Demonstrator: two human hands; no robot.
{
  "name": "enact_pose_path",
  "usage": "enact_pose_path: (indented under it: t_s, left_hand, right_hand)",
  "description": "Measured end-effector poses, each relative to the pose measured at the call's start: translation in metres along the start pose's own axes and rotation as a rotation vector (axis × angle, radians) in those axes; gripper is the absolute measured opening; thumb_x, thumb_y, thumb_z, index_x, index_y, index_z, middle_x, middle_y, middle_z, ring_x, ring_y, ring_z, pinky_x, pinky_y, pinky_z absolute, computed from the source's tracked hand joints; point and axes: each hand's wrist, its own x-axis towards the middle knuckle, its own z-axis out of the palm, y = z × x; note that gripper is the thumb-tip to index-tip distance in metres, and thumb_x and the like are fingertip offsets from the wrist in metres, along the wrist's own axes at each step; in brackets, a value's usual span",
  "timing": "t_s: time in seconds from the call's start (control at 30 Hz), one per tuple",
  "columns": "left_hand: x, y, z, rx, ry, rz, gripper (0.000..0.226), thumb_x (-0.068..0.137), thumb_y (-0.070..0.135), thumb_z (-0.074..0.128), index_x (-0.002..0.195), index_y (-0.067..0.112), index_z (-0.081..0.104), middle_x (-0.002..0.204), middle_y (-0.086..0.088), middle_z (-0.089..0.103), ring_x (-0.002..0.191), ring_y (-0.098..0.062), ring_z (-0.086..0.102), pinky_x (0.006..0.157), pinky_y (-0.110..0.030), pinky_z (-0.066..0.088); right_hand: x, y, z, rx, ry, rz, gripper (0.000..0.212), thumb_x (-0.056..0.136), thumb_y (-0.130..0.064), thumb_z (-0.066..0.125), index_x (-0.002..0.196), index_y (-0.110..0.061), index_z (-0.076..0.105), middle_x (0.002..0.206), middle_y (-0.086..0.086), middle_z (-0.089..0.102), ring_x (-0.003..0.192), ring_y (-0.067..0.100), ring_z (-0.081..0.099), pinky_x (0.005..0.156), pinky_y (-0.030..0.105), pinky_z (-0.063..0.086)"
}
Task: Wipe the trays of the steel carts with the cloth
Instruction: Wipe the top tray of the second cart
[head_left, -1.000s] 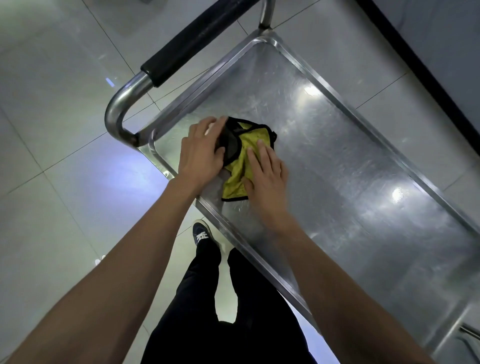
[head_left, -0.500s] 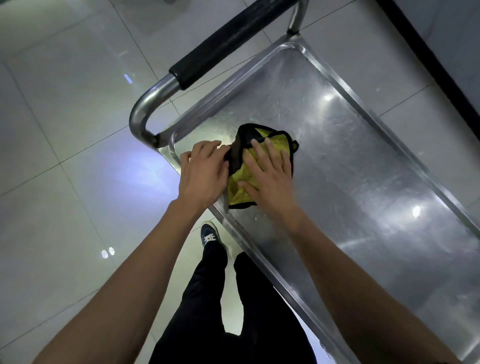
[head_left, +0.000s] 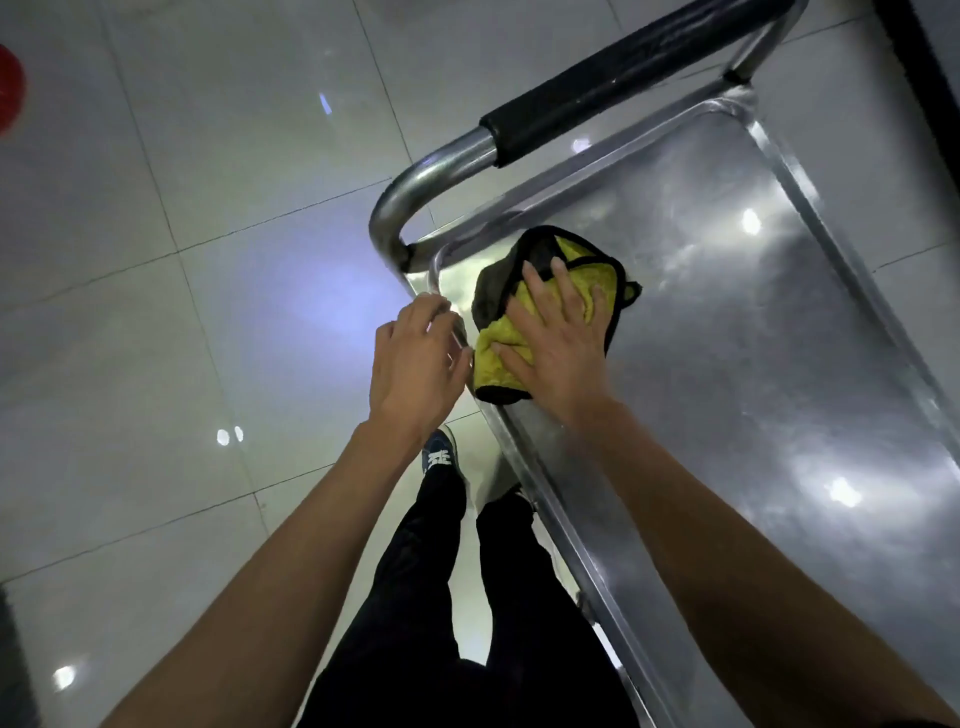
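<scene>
My right hand (head_left: 558, 343) presses flat, fingers spread, on the cloth (head_left: 597, 270); my left hand (head_left: 415, 358) hovers left of it, loosely curled.

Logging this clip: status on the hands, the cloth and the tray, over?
Right hand flat on yellow cloth, pressing it onto tray near the handle corner. Left hand at tray rim, off the cloth. Nothing in the way.

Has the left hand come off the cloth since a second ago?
Yes. The left hand has drawn back from the cloth to the tray's near rim.
</scene>
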Motion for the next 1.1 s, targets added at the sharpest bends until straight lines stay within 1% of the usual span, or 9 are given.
enact_pose_path:
  t_s: [0.07,0.2,0.3,0.37,0.5,0.63,0.8,0.97,1.1]
  left_hand:
    - [0.0,-0.004,0.001,-0.056,0.018,-0.007,0.026,0.088,0.025,0.066,0.11,0.013,0.067,0.131,-0.003,0.058,0.113,-0.025,0.059,0.091,-0.038,0.046]
    - [-0.003,-0.008,0.0,-0.122,0.046,-0.023,0.026,0.088,0.018,0.067,0.113,0.01,0.065,0.132,-0.004,0.058,0.106,-0.025,0.061,0.085,-0.034,0.048]
    - [-0.003,-0.008,-0.003,-0.092,0.055,-0.002,0.025,0.089,0.013,0.064,0.113,0.006,0.065,0.126,-0.007,0.06,0.101,-0.028,0.062,0.082,-0.039,0.051]
    - [-0.001,-0.005,-0.006,-0.016,0.036,-0.003,0.025,0.092,0.016,0.058,0.115,0.007,0.064,0.125,-0.005,0.06,0.106,-0.026,0.06,0.086,-0.042,0.05]
    - [0.004,0.007,-0.007,0.065,0.025,-0.076,0.028,0.095,0.021,0.05,0.119,0.015,0.064,0.126,0.0,0.058,0.115,-0.02,0.053,0.099,-0.04,0.04]
    - [0.018,0.033,-0.006,0.107,-0.001,-0.029,0.029,0.093,0.023,0.05,0.118,0.018,0.063,0.125,0.001,0.056,0.121,-0.021,0.046,0.097,-0.042,0.035]
    - [0.05,0.079,0.006,0.177,-0.134,0.101,0.033,0.094,0.03,0.05,0.123,0.021,0.063,0.133,0.001,0.054,0.131,-0.026,0.041,0.103,-0.046,0.031]
    - [0.07,0.121,0.023,0.218,-0.165,0.163,0.036,0.095,0.036,0.047,0.127,0.026,0.06,0.135,0.002,0.053,0.131,-0.024,0.039,0.1,-0.045,0.033]
    - [0.074,0.135,0.033,0.28,-0.193,0.171,0.038,0.095,0.039,0.043,0.128,0.028,0.058,0.139,0.003,0.052,0.132,-0.024,0.04,0.098,-0.046,0.037]
  right_hand:
    - [0.006,-0.009,0.005,-0.007,0.029,-0.019,0.048,0.097,-0.056,0.048,0.129,-0.023,0.062,0.156,0.007,0.041,0.149,0.035,0.026,0.112,0.065,0.021]
    - [0.018,-0.024,0.013,-0.006,0.059,-0.049,0.042,0.097,-0.052,0.052,0.127,-0.024,0.063,0.155,0.006,0.043,0.148,0.035,0.029,0.11,0.065,0.024]
    - [0.024,-0.03,0.013,-0.009,0.066,-0.103,0.037,0.099,-0.043,0.049,0.126,-0.023,0.064,0.155,0.006,0.043,0.147,0.035,0.03,0.109,0.064,0.027]
    - [0.027,-0.029,0.012,-0.008,0.053,-0.119,0.035,0.099,-0.04,0.049,0.126,-0.022,0.063,0.155,0.005,0.043,0.148,0.033,0.029,0.11,0.063,0.026]
    - [0.029,-0.014,0.008,0.02,0.032,-0.124,0.039,0.099,-0.041,0.05,0.132,-0.021,0.062,0.154,0.005,0.044,0.149,0.031,0.028,0.112,0.061,0.025]
    - [0.029,0.018,0.002,0.048,0.021,-0.004,0.041,0.1,-0.042,0.052,0.134,-0.02,0.06,0.156,0.005,0.041,0.15,0.031,0.024,0.114,0.061,0.021]
    - [0.033,0.078,-0.011,0.043,-0.026,0.126,0.044,0.102,-0.042,0.05,0.138,-0.018,0.057,0.159,0.007,0.036,0.151,0.033,0.021,0.115,0.063,0.018]
    - [0.043,0.142,-0.026,-0.035,-0.135,0.234,0.047,0.106,-0.044,0.038,0.145,-0.02,0.047,0.165,0.005,0.022,0.154,0.031,0.008,0.116,0.068,0.01]
    - [0.05,0.189,-0.034,-0.11,-0.219,0.331,0.055,0.107,-0.049,0.023,0.154,-0.022,0.029,0.168,0.002,0.001,0.154,0.029,-0.006,0.117,0.069,0.003]
